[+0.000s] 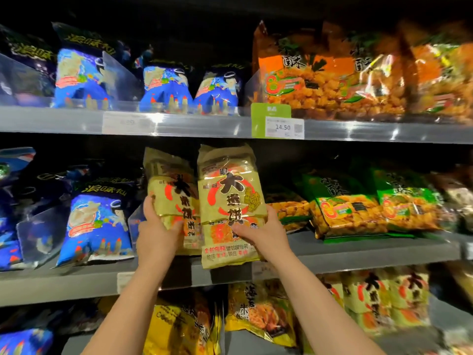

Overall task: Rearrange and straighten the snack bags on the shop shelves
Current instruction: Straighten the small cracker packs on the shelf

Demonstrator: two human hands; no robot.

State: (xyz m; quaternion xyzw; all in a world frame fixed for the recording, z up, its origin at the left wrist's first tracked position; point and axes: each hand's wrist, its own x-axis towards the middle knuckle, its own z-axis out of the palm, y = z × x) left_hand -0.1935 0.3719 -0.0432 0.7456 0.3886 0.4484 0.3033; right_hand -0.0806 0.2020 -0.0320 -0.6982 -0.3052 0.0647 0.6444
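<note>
Two tall pale-gold rice cracker bags with a red ring and black characters stand upright at the front of the middle shelf (358, 252). My left hand (156, 231) grips the lower part of the left bag (171, 185), thumb across its front. My right hand (261, 231) grips the right bag (227, 196) at its lower right edge. That bag's bottom hangs past the shelf lip. The two bags touch side by side, and the right one overlaps the left.
Blue snack bags (94, 224) and clear plastic dividers (38, 234) stand to the left. Green and orange bags (353, 213) lie to the right. The top shelf holds blue bags (166, 88), orange bags (320, 80) and a green price tag (277, 124). Yellow bags (258, 313) fill the shelf below.
</note>
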